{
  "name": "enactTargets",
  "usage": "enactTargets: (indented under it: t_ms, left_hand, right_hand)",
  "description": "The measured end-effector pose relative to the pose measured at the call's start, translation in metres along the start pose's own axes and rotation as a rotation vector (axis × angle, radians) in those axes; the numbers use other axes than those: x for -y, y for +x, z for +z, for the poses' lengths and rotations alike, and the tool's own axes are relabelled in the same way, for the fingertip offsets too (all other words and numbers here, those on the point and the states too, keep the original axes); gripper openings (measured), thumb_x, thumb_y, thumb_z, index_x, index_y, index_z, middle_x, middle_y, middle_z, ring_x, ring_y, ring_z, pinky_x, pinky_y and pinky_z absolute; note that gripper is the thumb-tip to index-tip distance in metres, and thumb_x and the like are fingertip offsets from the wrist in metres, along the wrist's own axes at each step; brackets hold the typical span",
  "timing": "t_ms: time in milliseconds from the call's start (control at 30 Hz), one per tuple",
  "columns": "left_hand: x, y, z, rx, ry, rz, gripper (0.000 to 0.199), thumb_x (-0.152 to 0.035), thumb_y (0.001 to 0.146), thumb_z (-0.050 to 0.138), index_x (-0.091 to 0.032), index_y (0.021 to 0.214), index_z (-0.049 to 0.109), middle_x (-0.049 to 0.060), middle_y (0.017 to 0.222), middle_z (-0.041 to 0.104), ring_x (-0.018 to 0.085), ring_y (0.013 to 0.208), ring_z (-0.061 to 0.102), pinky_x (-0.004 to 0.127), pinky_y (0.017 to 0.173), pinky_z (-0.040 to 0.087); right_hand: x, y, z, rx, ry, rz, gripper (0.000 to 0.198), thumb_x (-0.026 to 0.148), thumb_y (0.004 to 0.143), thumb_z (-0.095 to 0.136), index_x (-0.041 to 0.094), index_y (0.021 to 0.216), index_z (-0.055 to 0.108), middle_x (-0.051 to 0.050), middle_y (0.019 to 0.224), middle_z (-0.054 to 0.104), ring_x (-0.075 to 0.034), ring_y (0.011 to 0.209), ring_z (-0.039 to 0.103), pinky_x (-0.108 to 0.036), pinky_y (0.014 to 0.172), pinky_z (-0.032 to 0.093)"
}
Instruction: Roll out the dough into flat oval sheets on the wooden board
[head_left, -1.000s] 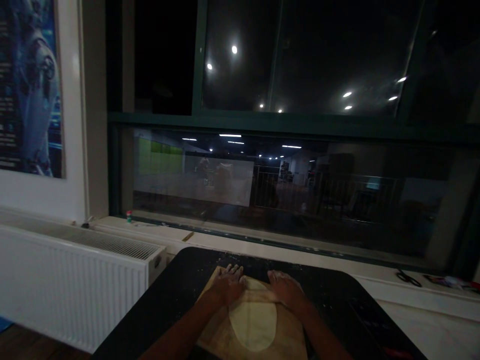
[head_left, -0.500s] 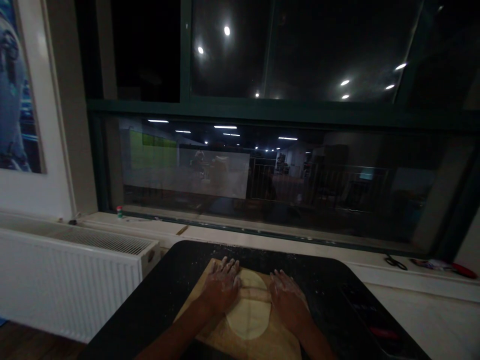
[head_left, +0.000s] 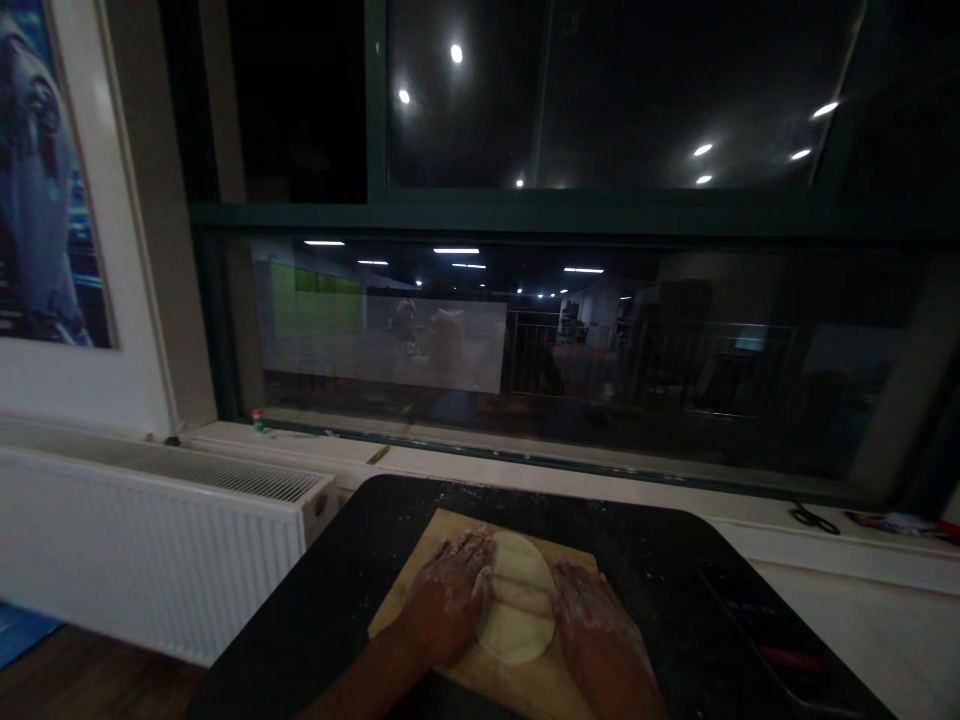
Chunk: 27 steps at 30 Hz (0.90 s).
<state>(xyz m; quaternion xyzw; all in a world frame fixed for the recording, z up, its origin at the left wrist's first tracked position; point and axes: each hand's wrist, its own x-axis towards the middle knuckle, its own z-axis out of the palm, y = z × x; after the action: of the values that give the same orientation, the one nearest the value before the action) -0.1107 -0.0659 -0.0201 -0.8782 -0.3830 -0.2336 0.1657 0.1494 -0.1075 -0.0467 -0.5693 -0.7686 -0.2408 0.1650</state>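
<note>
Here, two floured hands on a rolling pin over dough — dim light.

Left hand (head_left: 450, 600) lies flat, palm down, fingers spread, on the left end of the pale wooden rolling pin (head_left: 523, 597); right hand (head_left: 589, 625) lies flat in the same way on its right end — neither closed around it. The pin sits crosswise on the thin round sheet of pale dough (head_left: 517, 608), which rests on the light wooden cutting board (head_left: 420, 590). Board sits on the black, flour-dusted table (head_left: 337, 600). White radiator (head_left: 150, 540) to the left, under a dark window (head_left: 570, 330); small black scissors (head_left: 815, 518) on the sill, well apart at right.
</note>
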Motion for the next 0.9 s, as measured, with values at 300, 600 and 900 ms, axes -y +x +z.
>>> enactTargets:
  t_ms: [300, 600, 900]
  left_hand:
    - [0.019, 0.040, 0.012, 0.217, 0.006, -0.118, 0.042, -0.023, 0.101, 0.037, -0.018, 0.137, 0.056, 0.014, 0.140, 0.058, 0.029, 0.130, 0.054, 0.050, 0.104, 0.047]
    - [0.011, 0.031, 0.011, 0.086, 0.075, -0.169, 0.045, -0.030, 0.103, 0.033, -0.018, 0.142, 0.052, 0.011, 0.147, 0.052, 0.032, 0.138, 0.043, 0.055, 0.112, 0.037]
    - [0.002, 0.009, 0.001, -0.038, -0.057, -0.008, 0.044, -0.023, 0.104, 0.030, -0.018, 0.142, 0.051, 0.010, 0.141, 0.058, 0.024, 0.132, 0.052, 0.048, 0.110, 0.044]
  right_hand:
    - [-0.023, 0.105, 0.010, 0.271, 0.083, -0.072, 0.040, 0.011, 0.095, 0.037, 0.017, 0.125, 0.064, -0.011, 0.128, 0.067, -0.020, 0.117, 0.063, -0.032, 0.099, 0.049]
    - [-0.018, 0.072, 0.004, 0.252, 0.105, 0.039, 0.040, 0.015, 0.096, 0.039, 0.014, 0.127, 0.064, -0.011, 0.142, 0.056, -0.024, 0.135, 0.047, -0.040, 0.114, 0.038]
    - [0.030, -0.002, -0.029, -0.118, 0.035, 0.171, 0.037, 0.021, 0.099, 0.038, 0.017, 0.118, 0.069, -0.010, 0.122, 0.070, -0.024, 0.112, 0.067, -0.038, 0.100, 0.050]
